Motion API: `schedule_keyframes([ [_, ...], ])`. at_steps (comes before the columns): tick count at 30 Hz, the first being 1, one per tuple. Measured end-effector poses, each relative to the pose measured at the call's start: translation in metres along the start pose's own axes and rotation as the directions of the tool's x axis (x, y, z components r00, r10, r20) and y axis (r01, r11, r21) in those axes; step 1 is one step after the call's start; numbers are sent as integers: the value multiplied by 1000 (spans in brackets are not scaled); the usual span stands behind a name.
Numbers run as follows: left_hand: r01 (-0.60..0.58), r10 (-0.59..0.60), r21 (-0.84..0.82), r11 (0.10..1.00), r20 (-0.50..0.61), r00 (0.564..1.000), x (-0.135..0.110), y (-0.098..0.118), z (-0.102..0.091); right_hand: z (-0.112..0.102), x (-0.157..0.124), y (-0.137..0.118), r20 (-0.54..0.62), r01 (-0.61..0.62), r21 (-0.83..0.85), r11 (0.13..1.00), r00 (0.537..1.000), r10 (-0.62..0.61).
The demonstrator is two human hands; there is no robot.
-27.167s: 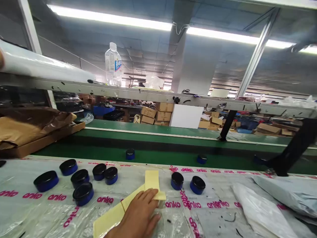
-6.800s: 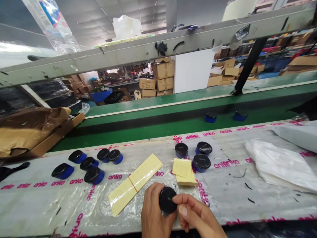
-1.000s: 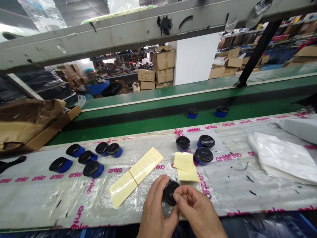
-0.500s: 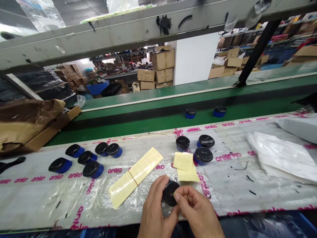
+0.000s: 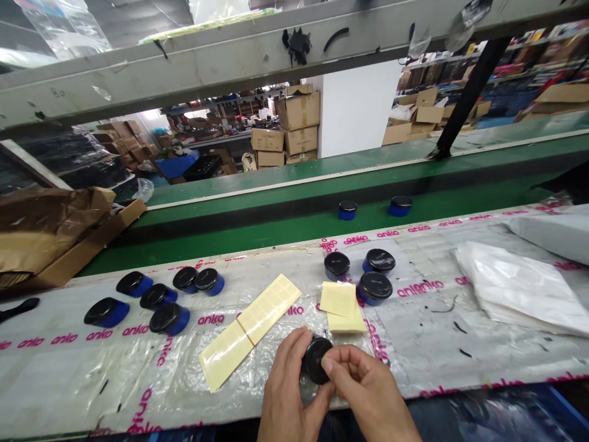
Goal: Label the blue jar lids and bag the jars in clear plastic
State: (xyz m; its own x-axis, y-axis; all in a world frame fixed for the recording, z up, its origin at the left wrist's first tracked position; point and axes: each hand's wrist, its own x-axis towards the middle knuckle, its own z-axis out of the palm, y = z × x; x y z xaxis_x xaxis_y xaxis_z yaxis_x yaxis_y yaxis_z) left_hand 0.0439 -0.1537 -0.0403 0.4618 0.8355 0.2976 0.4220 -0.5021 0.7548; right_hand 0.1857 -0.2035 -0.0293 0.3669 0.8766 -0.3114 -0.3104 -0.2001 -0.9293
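Note:
A small round container with a black top (image 5: pixel 317 360) is held near the front edge of the table. My left hand (image 5: pixel 291 383) wraps around its left and near side. Thumb and index finger of my right hand (image 5: pixel 363 383) pinch together right at the top's surface; whatever is between them is too small to make out. Beyond the hands lie small yellow sheets (image 5: pixel 343 307) and, to the left, a long yellow label sheet (image 5: pixel 251 331) with a thin brown band across it.
Several blue round containers with black lids stand at left (image 5: pixel 169 318) and behind the yellow sheets (image 5: pixel 375 287). Two more containers (image 5: pixel 400 206) sit on the green conveyor belt (image 5: pixel 257 224). White bags (image 5: pixel 519 288) lie at right; an open cardboard box (image 5: pixel 105 233) is far left.
The camera view has shifted slightly, so the table and background sit a little further left. Both hands keep nearly the same hold, with the right fingers still at the container's top.

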Motion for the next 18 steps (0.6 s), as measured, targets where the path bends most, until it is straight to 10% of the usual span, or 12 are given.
schedule_keyframes([
  [18,3,-3,18,1000,-21,1000,0,0,1,7,-7,-11,-97,-12,17,1000,995,14],
])
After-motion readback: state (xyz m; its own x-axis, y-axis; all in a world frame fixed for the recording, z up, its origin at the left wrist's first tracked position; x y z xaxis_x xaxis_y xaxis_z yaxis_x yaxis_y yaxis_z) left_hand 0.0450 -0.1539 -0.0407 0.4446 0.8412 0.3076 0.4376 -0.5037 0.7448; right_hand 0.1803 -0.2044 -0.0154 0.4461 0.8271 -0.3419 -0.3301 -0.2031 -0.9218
